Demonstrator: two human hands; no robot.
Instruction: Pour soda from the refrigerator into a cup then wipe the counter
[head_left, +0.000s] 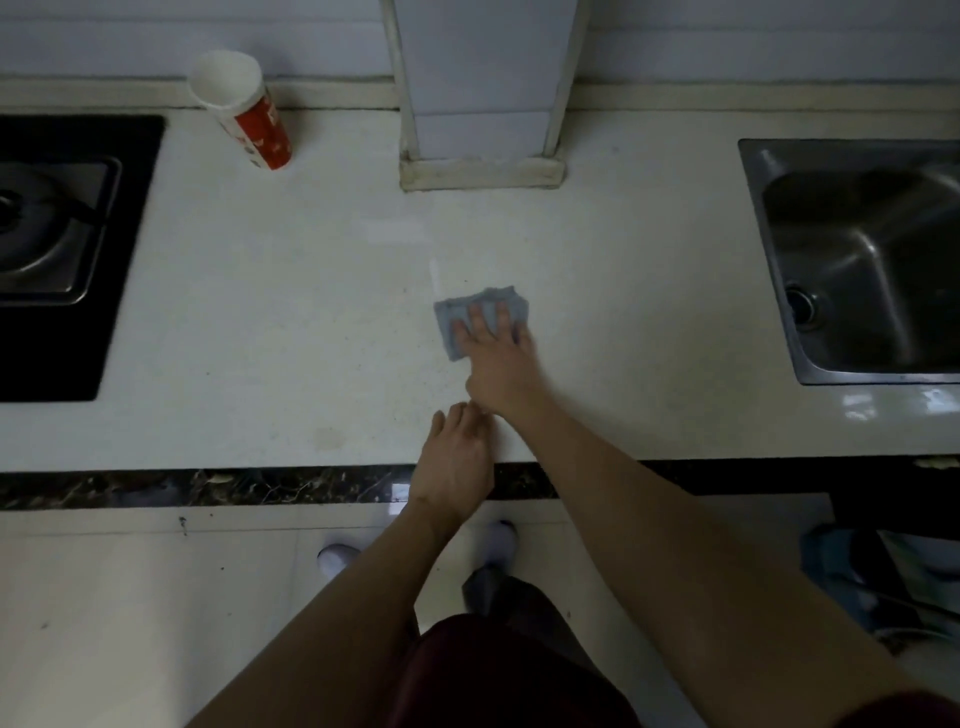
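One pale speckled stone counter (291, 322) carries one black glass gas stove (67, 249) at the left, one stainless-steel sink basin (862, 260) at the right and one white tiled column (480, 88) at the far middle. One red-and-white paper cup (244, 106) stands upright at the far left, between stove and column, well apart from one folded grey-blue cloth (448, 314) lying at the counter's middle. Two bare hands: the right hand (493, 348) presses the cloth flat under straight fingers, while the left hand (457, 457) rests on the near edge, fingers loosely curled, grasping nothing.

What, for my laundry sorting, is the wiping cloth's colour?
Folded blue-grey cloth, seen best in head view.
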